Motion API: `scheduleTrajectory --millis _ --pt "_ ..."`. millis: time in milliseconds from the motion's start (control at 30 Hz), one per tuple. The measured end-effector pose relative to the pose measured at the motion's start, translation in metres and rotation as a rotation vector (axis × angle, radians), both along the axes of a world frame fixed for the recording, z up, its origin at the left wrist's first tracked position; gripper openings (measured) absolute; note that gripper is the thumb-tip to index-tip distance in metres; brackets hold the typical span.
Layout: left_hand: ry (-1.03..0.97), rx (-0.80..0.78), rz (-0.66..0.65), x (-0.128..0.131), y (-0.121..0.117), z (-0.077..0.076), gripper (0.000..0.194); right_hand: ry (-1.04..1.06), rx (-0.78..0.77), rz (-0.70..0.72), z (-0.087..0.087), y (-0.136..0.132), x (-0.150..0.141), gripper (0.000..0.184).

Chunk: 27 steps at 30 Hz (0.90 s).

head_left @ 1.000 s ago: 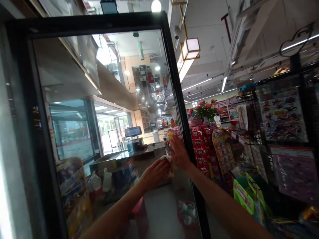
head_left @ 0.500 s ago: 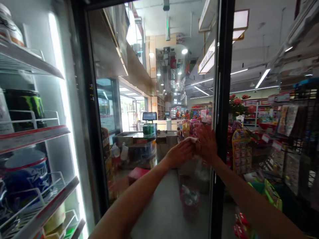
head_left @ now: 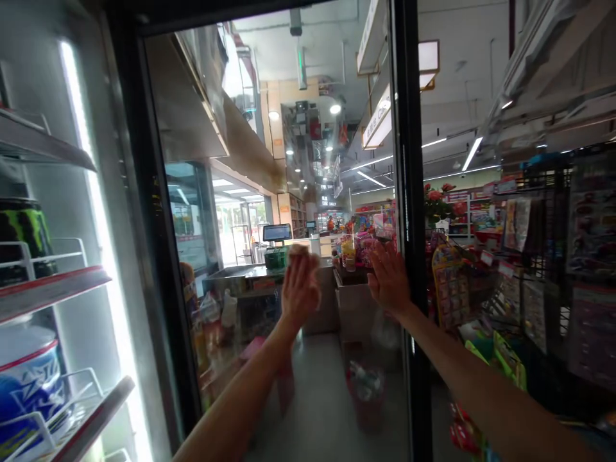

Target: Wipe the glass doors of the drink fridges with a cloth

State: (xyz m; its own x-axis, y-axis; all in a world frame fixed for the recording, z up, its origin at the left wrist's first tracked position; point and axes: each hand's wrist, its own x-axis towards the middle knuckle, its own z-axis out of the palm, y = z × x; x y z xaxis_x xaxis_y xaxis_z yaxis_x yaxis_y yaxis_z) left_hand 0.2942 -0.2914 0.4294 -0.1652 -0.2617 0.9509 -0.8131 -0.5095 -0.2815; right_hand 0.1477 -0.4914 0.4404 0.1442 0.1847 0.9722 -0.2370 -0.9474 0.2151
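hands on the open cooler's glass door (head_left: pixel 337 385)

a pale cloth (head_left: pixel 299 251) sits under the left hand (head_left: pixel 299 290), fingers flat over it mid-pane. the right hand (head_left: pixel 389 280) is spread open, palm flat just beside the door's black frame (head_left: pixel 409 192). cans (head_left: pixel 22 234) sit on the lit shelves (head_left: pixel 52 285) at left.

Door frame (head_left: pixel 409 192) black. Can (head_left: pixel 22 234) black with green claw marks. Lower can (head_left: pixel 29 378) blue-white, red rim. Shelf edges (head_left: pixel 52 292) red-striped.
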Motion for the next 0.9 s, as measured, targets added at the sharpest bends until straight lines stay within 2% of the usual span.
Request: scheduleTrajectory --millis 67,100,167,233,333,400,433,467,500,533,633,700,733,800,900 --pt "-0.171 0.181 -0.028 -0.021 -0.025 -0.013 0.051 0.006 -0.007 0.007 0.000 0.000 -0.002 0.058" --pt "-0.220 0.250 -0.040 -0.025 -0.029 -0.018 0.051 0.010 -0.013 0.009 -0.001 -0.001 -0.002 0.057" --pt "-0.231 0.274 -0.039 -0.018 -0.019 -0.022 0.052 0.012 -0.025 0.010 -0.001 0.000 -0.004 0.057" --pt "-0.152 0.157 -0.001 0.004 0.009 -0.016 0.054 0.007 -0.029 0.001 -0.001 0.001 -0.004 0.058" --pt "0.073 -0.219 0.061 0.041 0.051 0.005 0.055 -0.005 -0.024 -0.028 0.000 0.004 -0.004 0.060" --pt "0.203 -0.469 0.078 0.050 0.060 0.017 0.054 -0.013 -0.021 -0.039 0.000 0.006 -0.004 0.061" --pt "0.229 -0.533 0.078 0.048 0.057 0.021 0.054 -0.017 -0.021 -0.038 0.000 0.007 -0.003 0.061" --pt "0.216 -0.533 0.071 0.041 0.048 0.021 0.053 -0.020 -0.018 -0.035 0.000 0.007 -0.003 0.061" --pt "0.167 -0.465 0.058 0.030 0.036 0.019 0.053 -0.021 -0.014 -0.030 0.000 0.007 -0.003 0.060" --pt "0.089 -0.334 0.040 0.018 0.021 0.014 0.052 -0.018 -0.009 -0.024 0.000 0.006 -0.003 0.060" --pt "-0.199 0.168 -0.028 -0.013 -0.018 -0.013 0.049 -0.002 -0.006 -0.013 -0.001 0.003 -0.003 0.059" --pt "-0.276 0.324 -0.044 -0.016 -0.023 -0.031 0.049 -0.002 -0.020 -0.010 -0.001 0.000 -0.002 0.059" --pt "-0.265 0.322 -0.038 -0.011 -0.016 -0.037 0.050 -0.004 -0.027 -0.009 -0.001 -0.001 -0.002 0.059" --pt "-0.141 0.186 0.010 0.012 0.014 -0.040 0.053 -0.010 -0.029 -0.006 -0.001 -0.002 -0.002 0.060" --pt "0.159 -0.217 0.043 0.054 0.071 -0.028 0.057 -0.008 -0.007 0.003 -0.002 -0.001 0.000 0.060"
